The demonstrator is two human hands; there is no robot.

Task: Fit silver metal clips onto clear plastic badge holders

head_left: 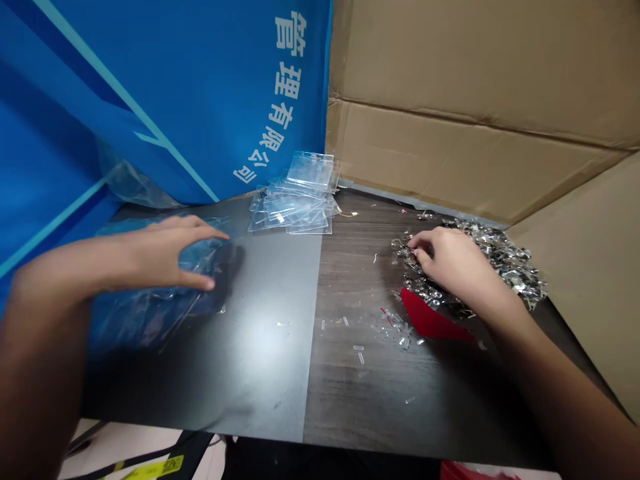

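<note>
My left hand [170, 257] rests with its fingers spread over a crumpled clear plastic bag [160, 307], on the black part of the tabletop. My right hand [445, 260] is curled into the edge of a heap of small shiny metal clips [500, 260], and its fingertips are hidden among them. Under the heap's near edge lies a red sheet [430, 317]. Small clear plastic bits [395, 330] are scattered just nearer to me. A stack of clear plastic card sleeves [295, 203] stands at the back, between my hands.
The tabletop joins a black panel [240, 380] to a dark wood-grain panel [370, 393]. A blue printed banner [150, 100] rises at back left, and brown cardboard sheets [465, 127] wall the back and right. A yellow-and-black strap [155, 467] shows below the table's front edge.
</note>
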